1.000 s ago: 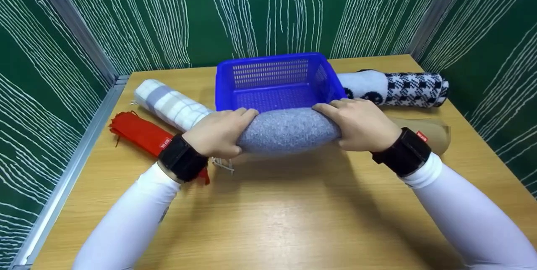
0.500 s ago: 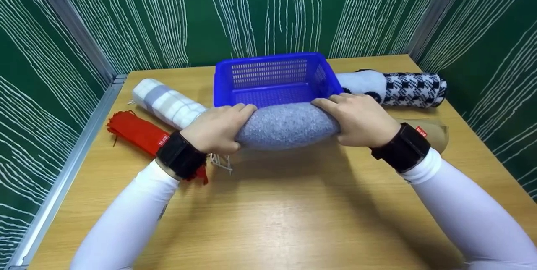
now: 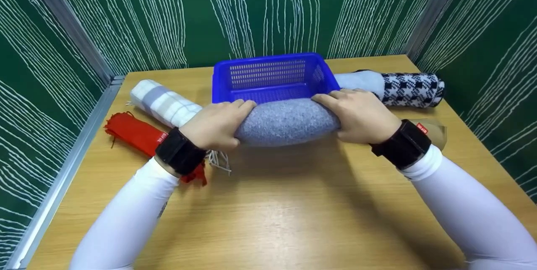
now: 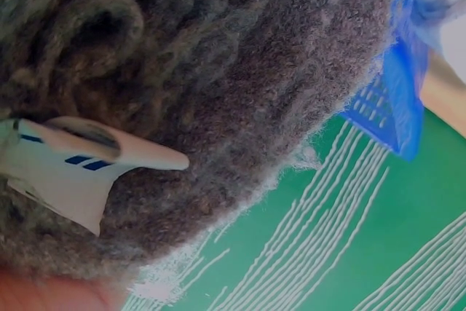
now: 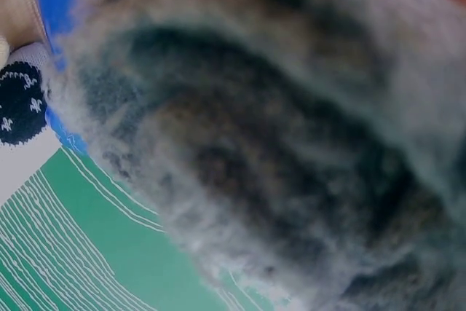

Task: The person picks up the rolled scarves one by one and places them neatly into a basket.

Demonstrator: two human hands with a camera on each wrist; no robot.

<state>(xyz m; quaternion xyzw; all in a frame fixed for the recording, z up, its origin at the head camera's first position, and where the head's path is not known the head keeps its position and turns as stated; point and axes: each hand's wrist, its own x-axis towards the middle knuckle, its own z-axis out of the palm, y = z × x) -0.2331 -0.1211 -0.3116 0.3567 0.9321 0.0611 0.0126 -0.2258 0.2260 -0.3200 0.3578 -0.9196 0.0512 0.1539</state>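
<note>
My left hand and right hand grip the two ends of a fuzzy grey rolled scarf, held level above the table. It hangs at the near side of a blue plastic basket and hides that basket's front wall. In the left wrist view the spiral end of the grey rolled scarf shows, with a white label on it. The right wrist view has the other end of the grey rolled scarf up close and blurred. The basket's visible inside holds nothing.
A plaid rolled scarf and a red fringed scarf lie left on the wooden table. To the right are a black-and-white patterned roll and a tan roll, partly behind my right hand. Green walls enclose the table.
Both hands have moved slightly forward with the grey rolled scarf, which covers a little more of the basket. The grip looks the same, and the other rolls stay where they were.
</note>
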